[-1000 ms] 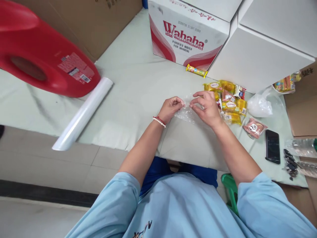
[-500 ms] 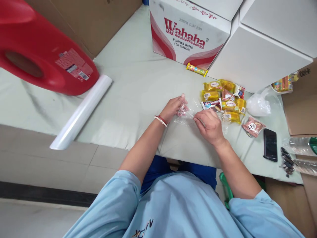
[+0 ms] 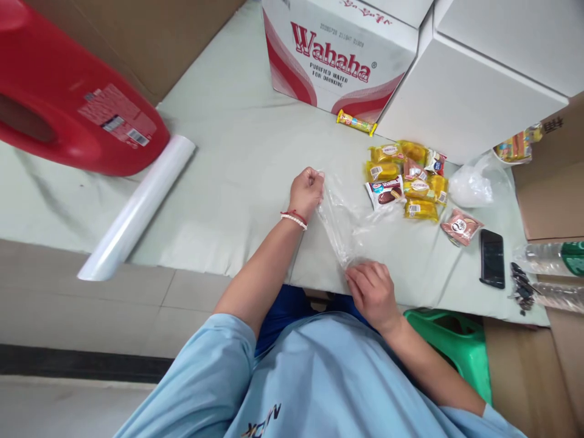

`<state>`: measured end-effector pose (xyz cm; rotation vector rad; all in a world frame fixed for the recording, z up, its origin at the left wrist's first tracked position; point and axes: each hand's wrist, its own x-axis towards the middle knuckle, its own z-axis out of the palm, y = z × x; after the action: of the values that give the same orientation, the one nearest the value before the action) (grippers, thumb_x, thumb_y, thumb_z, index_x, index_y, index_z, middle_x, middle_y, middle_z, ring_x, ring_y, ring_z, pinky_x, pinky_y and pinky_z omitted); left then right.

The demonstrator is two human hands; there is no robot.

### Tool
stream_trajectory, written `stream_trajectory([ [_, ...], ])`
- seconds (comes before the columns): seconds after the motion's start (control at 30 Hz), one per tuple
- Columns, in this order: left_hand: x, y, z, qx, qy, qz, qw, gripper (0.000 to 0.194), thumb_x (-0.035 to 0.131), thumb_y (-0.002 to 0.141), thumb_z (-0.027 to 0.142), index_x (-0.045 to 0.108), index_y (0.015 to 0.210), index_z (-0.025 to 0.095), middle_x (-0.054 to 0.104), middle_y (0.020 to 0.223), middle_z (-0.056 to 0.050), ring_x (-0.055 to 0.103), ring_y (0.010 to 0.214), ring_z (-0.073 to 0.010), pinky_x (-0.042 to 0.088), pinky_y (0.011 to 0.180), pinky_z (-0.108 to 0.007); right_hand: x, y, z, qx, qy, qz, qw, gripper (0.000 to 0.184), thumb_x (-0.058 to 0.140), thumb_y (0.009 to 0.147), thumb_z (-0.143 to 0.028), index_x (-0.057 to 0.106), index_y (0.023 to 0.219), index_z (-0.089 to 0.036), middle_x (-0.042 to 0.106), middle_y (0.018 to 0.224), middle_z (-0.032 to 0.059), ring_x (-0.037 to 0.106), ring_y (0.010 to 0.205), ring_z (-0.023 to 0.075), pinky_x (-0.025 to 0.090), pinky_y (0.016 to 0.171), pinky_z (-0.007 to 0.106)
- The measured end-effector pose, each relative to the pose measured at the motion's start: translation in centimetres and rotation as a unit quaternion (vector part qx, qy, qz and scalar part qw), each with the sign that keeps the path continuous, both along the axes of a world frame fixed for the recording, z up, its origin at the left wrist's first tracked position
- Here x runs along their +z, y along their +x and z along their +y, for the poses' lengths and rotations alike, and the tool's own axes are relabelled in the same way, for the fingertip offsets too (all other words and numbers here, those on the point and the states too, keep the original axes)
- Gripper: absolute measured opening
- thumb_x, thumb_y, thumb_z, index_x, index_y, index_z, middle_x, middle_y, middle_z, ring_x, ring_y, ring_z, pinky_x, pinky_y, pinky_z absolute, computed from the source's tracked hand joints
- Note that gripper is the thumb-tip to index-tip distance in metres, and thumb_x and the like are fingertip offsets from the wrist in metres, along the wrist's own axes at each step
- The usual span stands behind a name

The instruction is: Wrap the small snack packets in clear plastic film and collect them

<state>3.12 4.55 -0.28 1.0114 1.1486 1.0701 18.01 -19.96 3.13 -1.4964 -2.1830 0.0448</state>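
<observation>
A thin clear plastic bag (image 3: 340, 222) stretches between my two hands above the table. My left hand (image 3: 307, 190), with a red and a white bracelet at the wrist, is closed on its upper left edge. Lower down, near the table's front edge, the fingers of my right hand (image 3: 371, 289) pinch the bag's near end. The far side of the bag lies loosely toward a pile of wrapped snacks: several yellow-wrapped cakes (image 3: 420, 209), a white and brown packet (image 3: 385, 191) and a small pinkish-brown packet (image 3: 414, 170).
Right of the pile are a brown round-printed packet (image 3: 461, 227), a black phone (image 3: 492, 258), a crumpled white plastic bag (image 3: 472, 185) and clear bottles (image 3: 547, 258). A Wahaha carton (image 3: 337, 61) stands behind. Leftward are a red jug (image 3: 104, 115) and a white roll (image 3: 137, 210).
My right hand has moved down and toward me, drawing the clear bag out long. My left hand has closed into a fist on the bag's edge. The view has shifted slightly.
</observation>
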Motion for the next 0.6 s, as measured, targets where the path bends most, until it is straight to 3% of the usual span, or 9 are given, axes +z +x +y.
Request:
stream_trajectory([
  [0.1, -0.4, -0.2, 0.0, 0.027, 0.013, 0.064, 0.998, 0.022, 0.054, 0.102, 0.029, 0.044, 0.083, 0.025, 0.052, 0.065, 0.005, 0.048, 0.049, -0.0108, 0.041, 0.053, -0.024, -0.7, -0.1, -1.2, -0.014, -0.056, 0.051, 0.997, 0.018, 0.062, 0.101, -0.016, 0.072, 0.116, -0.021, 0.076, 0.104, 0.0085, 0.069, 0.093, 0.0240, 0.055, 0.084, 0.041],
  [0.2, -0.7, -0.6, -0.2, 0.077, 0.087, 0.177, 0.977, 0.009, 0.060, 0.093, 0.022, 0.051, 0.092, 0.023, 0.061, 0.090, -0.003, 0.061, 0.075, -0.0159, 0.054, 0.078, -0.032, -0.5, 0.9, -0.6, -0.065, -0.104, 0.149, 0.981, 0.019, 0.061, 0.103, -0.023, 0.071, 0.119, -0.025, 0.075, 0.108, 0.0084, 0.072, 0.099, 0.0243, 0.061, 0.085, 0.039],
  [0.33, -0.4, -1.0, -1.1, 0.095, 0.242, 0.290, 0.921, 0.038, 0.061, 0.079, 0.009, 0.061, 0.115, 0.022, 0.058, 0.130, -0.016, 0.058, 0.126, -0.0304, 0.044, 0.115, -0.049, 0.0, 3.1, 1.6, -0.167, -0.109, 0.205, 0.958, 0.024, 0.066, 0.100, -0.034, 0.071, 0.122, -0.025, 0.071, 0.114, 0.0107, 0.070, 0.090, 0.0231, 0.062, 0.079, 0.039],
  [0.4, 0.3, -1.0, -1.7, 0.032, 0.315, 0.315, 0.895, 0.043, 0.060, 0.078, 0.009, 0.066, 0.117, 0.025, 0.060, 0.137, -0.014, 0.047, 0.144, -0.0338, 0.032, 0.126, -0.055, -0.2, 4.1, 2.7, -0.192, -0.116, 0.202, 0.953, 0.039, 0.071, 0.096, -0.040, 0.068, 0.130, -0.023, 0.067, 0.120, 0.0133, 0.069, 0.090, 0.0232, 0.063, 0.078, 0.039],
  [0.5, 1.5, -1.0, -2.6, -0.138, 0.388, 0.308, 0.858, 0.040, 0.060, 0.077, 0.011, 0.071, 0.111, 0.029, 0.065, 0.137, -0.007, 0.035, 0.157, -0.0328, 0.010, 0.134, -0.060, -0.8, 4.6, 4.1, -0.194, -0.140, 0.195, 0.951, 0.061, 0.079, 0.088, -0.050, 0.064, 0.140, -0.021, 0.064, 0.127, 0.0160, 0.069, 0.096, 0.0252, 0.062, 0.080, 0.041],
  [0.6, 2.3, -1.0, -3.1, -0.269, 0.421, 0.256, 0.828, 0.041, 0.065, 0.073, 0.016, 0.072, 0.111, 0.029, 0.066, 0.139, -0.005, 0.033, 0.160, -0.0335, 0.003, 0.135, -0.061, -1.3, 4.2, 5.2, -0.178, -0.149, 0.189, 0.954, 0.076, 0.083, 0.083, -0.059, 0.061, 0.146, -0.022, 0.062, 0.138, 0.0185, 0.067, 0.109, 0.0296, 0.060, 0.082, 0.043],
])
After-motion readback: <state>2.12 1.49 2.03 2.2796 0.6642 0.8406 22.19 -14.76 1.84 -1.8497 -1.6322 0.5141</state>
